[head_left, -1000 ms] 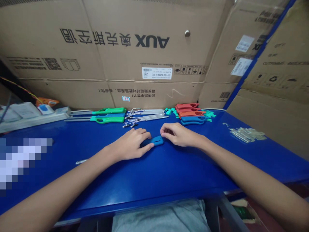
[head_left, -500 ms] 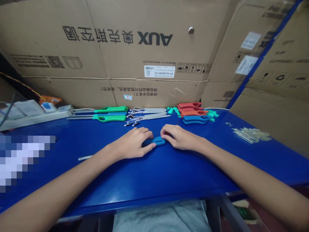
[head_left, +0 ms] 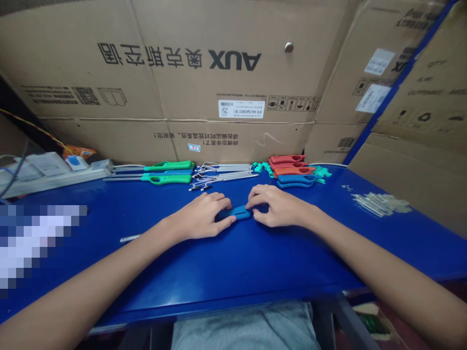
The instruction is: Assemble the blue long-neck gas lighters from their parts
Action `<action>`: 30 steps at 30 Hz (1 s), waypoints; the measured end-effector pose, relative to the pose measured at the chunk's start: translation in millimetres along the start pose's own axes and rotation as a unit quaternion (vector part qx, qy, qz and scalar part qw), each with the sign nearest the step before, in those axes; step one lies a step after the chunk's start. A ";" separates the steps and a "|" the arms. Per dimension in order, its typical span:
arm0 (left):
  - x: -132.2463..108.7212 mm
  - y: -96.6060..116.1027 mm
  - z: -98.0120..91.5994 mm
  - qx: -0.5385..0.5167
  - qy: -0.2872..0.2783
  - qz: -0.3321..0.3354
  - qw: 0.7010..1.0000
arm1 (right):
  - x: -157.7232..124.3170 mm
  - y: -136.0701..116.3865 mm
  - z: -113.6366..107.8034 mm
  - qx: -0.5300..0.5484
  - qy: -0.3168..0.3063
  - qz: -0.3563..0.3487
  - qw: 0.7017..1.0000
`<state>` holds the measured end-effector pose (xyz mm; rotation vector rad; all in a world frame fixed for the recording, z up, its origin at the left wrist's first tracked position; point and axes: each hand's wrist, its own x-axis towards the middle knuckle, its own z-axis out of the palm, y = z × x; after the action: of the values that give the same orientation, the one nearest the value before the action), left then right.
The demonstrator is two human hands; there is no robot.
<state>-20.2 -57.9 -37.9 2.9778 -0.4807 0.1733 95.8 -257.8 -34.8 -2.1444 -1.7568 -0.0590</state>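
Blue, slotted, elongated plastic-looking casing (head_left: 241,217) is lying on the glossy blue table (head_left: 204,272), the left hand (head_left: 206,216) gripping it; the right hand (head_left: 275,206) is resting curled at its right end, pinch unclear. Working that end seems current, the next move calling for steady bracing.

The head-worn camera is looking forward and down from the near side of the blue table (head_left: 219,272), centring the left hand (head_left: 205,215) and right hand (head_left: 275,206) and facing the far cardboard (head_left: 175,97).
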 end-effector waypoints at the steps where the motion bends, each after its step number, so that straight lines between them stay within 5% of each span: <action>1: 0.0 -0.1 0.1 -0.001 0.001 0.000 1.000 | -0.2 -0.2 0.0 -0.009 -0.001 0.003 1.000; 15: -0.5 0.2 0.6 0.003 -0.004 0.000 1.000 | 1.3 2.1 2.3 0.026 -0.019 -0.002 0.999; 21: -1.0 2.8 2.7 0.012 -0.005 0.012 1.000 | 3.2 -5.3 1.3 0.039 -0.039 0.050 0.997; 30: -0.5 5.6 2.5 0.026 -0.001 0.018 0.999 | 4.5 -18.4 -0.3 -0.061 -0.087 0.092 0.990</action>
<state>-22.2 -63.4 -39.8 3.0223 -0.5381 0.1902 79.3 -250.8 -28.7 -2.4571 -1.6763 0.0718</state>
